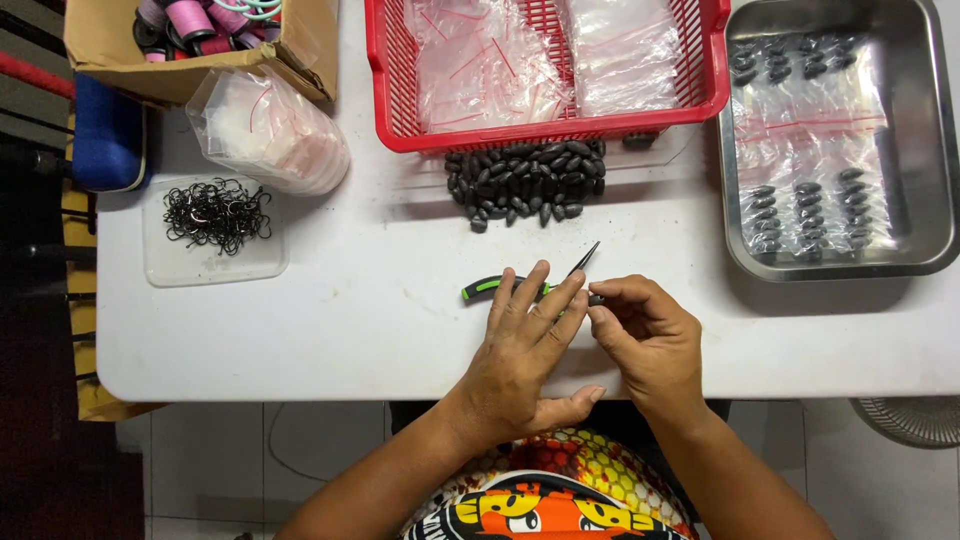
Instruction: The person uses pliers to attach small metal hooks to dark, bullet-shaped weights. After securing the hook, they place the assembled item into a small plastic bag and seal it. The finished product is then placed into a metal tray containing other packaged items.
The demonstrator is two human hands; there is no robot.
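White plastic table [350, 330] over a pale tiled floor, seen from above; person seated at the near edge.

Left hand [525, 350] lies flat-fingered, fingers spread and extended toward the pliers [500, 286], a pair with green-and-black handles and a thin dark nose pointing up-right. Fingertips overlap the handles; not closed around anything that I can see. Right hand [645, 335] is curled, thumb and forefinger pinched narrow on a small dark piece right at the left fingertips. It looks like one of the sinkers, but it is too small to be sure.

Around the work: heap of dark oval lead sinkers [525, 182] just beyond the pliers, touching the front of a red plastic basket [550, 132] stacked with clear zip bags. Steel tray [930, 150] to the right holds filled bags of sinkers. Far left, a clear shallow lid [215, 262] with a tangle of black fish hooks [217, 212], a bundle of small bags [270, 125], and a cardboard box [310, 50] of pink thread spools.

Judgement on doing this step well: keep the pinch tight and low over the table so the small piece cannot roll off the near edge. Steady it with the left fingertips, hands touching for support. Pliers are within reach; their sharp nose points away from the fingers, which is the safe way to leave it.
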